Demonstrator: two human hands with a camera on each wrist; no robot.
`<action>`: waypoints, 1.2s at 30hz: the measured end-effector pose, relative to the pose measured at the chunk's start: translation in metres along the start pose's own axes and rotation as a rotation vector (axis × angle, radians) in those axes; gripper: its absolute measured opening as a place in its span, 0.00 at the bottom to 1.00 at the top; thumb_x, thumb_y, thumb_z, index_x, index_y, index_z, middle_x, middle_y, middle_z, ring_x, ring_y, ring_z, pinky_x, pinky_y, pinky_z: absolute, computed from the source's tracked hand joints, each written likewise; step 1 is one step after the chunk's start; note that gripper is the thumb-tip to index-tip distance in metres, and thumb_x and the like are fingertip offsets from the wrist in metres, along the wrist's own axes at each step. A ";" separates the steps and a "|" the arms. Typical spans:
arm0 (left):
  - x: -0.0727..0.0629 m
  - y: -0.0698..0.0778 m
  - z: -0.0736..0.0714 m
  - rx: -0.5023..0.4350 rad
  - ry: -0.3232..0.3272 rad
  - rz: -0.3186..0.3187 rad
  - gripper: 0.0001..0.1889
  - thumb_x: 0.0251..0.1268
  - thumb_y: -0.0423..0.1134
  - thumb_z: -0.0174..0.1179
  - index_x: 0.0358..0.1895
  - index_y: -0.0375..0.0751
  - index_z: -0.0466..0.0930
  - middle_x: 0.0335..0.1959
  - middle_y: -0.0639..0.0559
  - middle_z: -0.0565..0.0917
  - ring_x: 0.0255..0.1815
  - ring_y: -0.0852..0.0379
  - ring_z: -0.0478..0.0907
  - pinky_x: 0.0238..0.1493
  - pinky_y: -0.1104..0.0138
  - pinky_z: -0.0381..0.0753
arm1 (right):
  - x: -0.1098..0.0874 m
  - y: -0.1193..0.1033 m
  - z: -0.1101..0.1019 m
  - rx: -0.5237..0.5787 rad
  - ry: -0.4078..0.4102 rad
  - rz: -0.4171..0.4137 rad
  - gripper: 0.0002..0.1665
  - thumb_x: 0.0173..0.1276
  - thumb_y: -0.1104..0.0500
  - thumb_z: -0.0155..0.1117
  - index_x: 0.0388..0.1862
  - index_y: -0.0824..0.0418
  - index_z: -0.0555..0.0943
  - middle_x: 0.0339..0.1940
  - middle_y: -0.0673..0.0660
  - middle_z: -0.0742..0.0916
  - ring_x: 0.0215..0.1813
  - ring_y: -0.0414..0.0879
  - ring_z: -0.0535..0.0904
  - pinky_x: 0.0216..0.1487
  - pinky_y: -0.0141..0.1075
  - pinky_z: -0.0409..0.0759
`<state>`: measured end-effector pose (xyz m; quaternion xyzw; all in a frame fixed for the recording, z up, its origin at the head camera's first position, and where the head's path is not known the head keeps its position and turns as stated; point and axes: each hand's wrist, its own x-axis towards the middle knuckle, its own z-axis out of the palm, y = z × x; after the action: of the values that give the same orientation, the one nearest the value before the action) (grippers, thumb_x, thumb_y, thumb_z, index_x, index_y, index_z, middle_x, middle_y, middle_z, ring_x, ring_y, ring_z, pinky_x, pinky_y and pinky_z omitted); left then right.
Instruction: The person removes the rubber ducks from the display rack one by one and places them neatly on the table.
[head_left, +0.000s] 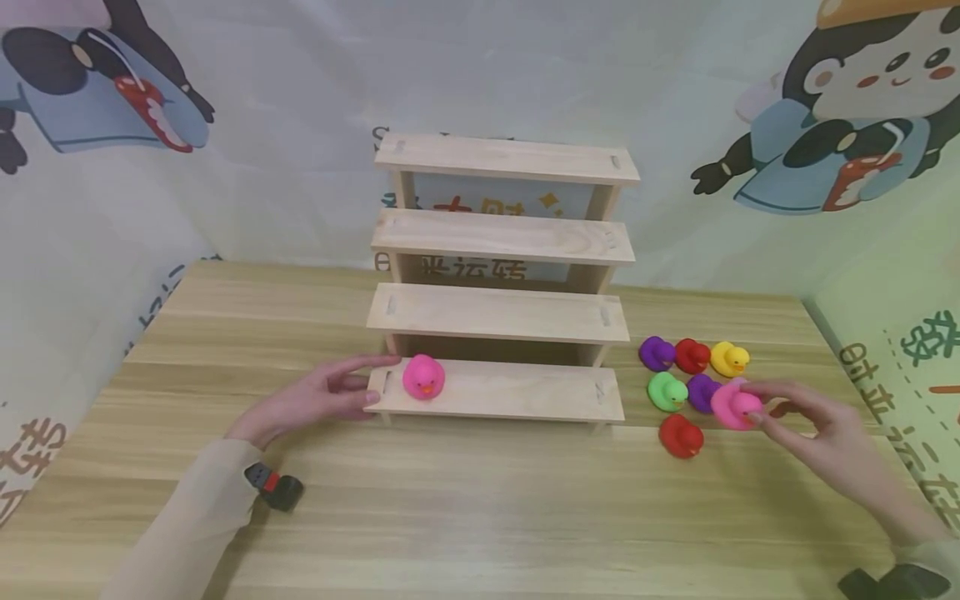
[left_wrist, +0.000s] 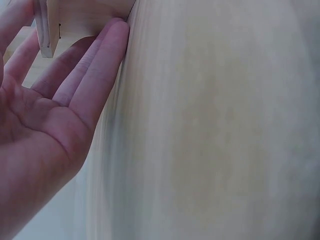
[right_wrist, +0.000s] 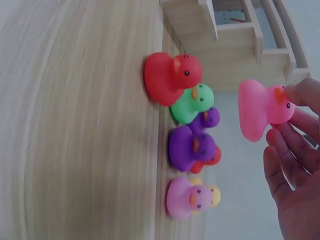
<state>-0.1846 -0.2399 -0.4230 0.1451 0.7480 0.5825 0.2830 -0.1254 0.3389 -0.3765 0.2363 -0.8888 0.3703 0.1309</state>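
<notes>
My right hand (head_left: 832, 433) pinches a pink rubber duck (right_wrist: 262, 107) by its head, between thumb and fingers. In the right wrist view this duck hangs above the table, apart from the other ducks. A wooden four-step shelf (head_left: 495, 317) stands in the middle. On the left end of its lowest step sits a bright pink duck (head_left: 423, 377). My left hand (head_left: 315, 400) touches that same end of the step. In the left wrist view its fingers (left_wrist: 95, 75) extend nearly straight beneath the board against the side support.
Right of the shelf stand a red duck (head_left: 682, 437), a green duck (head_left: 667, 392), a yellow duck (head_left: 730, 359), a purple duck (head_left: 657, 354), another red duck (head_left: 692, 357), another purple duck (head_left: 703, 393) and a light pink duck (right_wrist: 187, 199). A printed cloth (head_left: 300, 150) hangs behind the table.
</notes>
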 end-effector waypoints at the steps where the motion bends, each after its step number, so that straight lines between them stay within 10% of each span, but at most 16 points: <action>1: 0.000 0.000 0.000 -0.004 0.000 0.001 0.33 0.68 0.42 0.61 0.74 0.51 0.61 0.65 0.30 0.68 0.60 0.40 0.73 0.54 0.57 0.80 | -0.001 0.001 -0.001 -0.005 0.001 0.017 0.24 0.53 0.81 0.66 0.50 0.69 0.81 0.49 0.42 0.84 0.43 0.33 0.78 0.44 0.18 0.74; 36: -0.002 0.001 0.000 0.037 0.004 -0.010 0.32 0.68 0.44 0.61 0.73 0.54 0.61 0.63 0.34 0.71 0.58 0.43 0.75 0.54 0.57 0.80 | -0.033 0.038 0.019 0.119 -0.067 0.084 0.26 0.54 0.81 0.65 0.51 0.64 0.83 0.52 0.48 0.85 0.52 0.28 0.75 0.44 0.20 0.76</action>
<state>-0.1832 -0.2411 -0.4213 0.1454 0.7599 0.5676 0.2816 -0.1181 0.3590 -0.4250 0.2183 -0.8783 0.4194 0.0712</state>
